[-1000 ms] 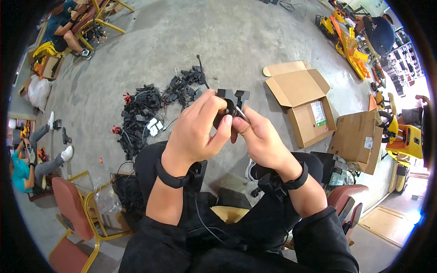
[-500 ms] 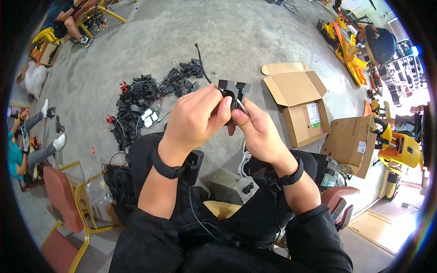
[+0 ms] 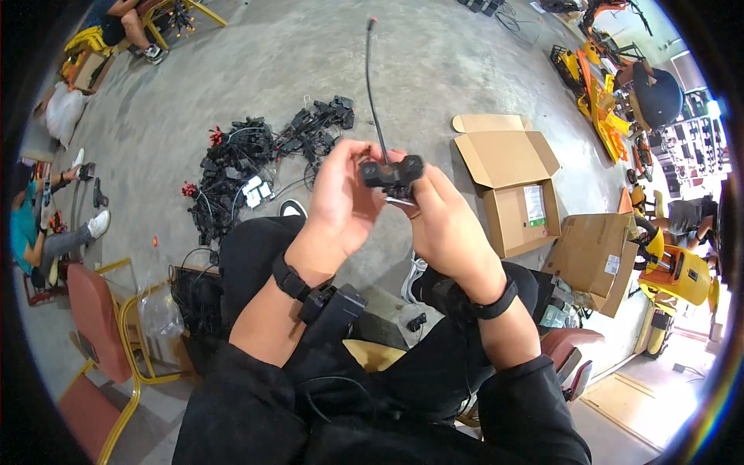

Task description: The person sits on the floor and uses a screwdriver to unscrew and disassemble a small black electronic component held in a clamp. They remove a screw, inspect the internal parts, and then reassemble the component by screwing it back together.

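One held black part (image 3: 392, 178), two black wristbands (image 3: 497, 304), two right-side cartons (image 3: 508, 159), one white sack (image 3: 65, 114)

Reddish padded chair (image 3: 96, 322), white bag (image 3: 65, 116)

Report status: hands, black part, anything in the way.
Right hand gripping black part. Left hand cupped beside it, contact unclear. Cable extending from behind part; no obstruction seen.

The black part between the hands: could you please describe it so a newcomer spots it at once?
On the grey floor lies a dark heap; just right of it are the left hand and right hand. The black part sits between them, gripped by the right. Unlike the heap, it is held up, with one cable running to a red tip.
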A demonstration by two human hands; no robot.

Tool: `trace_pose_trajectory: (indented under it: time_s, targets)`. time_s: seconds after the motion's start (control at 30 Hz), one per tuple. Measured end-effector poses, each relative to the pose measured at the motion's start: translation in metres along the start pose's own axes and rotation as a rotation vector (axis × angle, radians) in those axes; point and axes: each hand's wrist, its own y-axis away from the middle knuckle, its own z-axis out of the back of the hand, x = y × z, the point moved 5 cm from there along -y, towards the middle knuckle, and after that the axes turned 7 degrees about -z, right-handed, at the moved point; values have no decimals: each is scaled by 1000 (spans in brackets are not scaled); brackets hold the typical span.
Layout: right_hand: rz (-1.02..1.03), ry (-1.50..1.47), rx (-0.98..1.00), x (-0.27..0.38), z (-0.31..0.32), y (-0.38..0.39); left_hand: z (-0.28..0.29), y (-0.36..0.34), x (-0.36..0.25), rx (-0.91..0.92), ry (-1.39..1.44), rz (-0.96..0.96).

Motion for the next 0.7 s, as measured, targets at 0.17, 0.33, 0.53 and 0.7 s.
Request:
trace_pose_trajectory:
  time_s: [0.17,0.33,0.53,0.7]
  targets:
    - [-49,166,132,3,-6,1,-10,14,1,-20,170,86]
    - [7,-63,-40,10,1,-3,-9,10,2,55,451,56]
    - [55,-53,-151,15,5,-3,-11,12,2,63,533,58]
    - [-3,-122,-174,12,2,-3,-10,12,3,160,552,82]
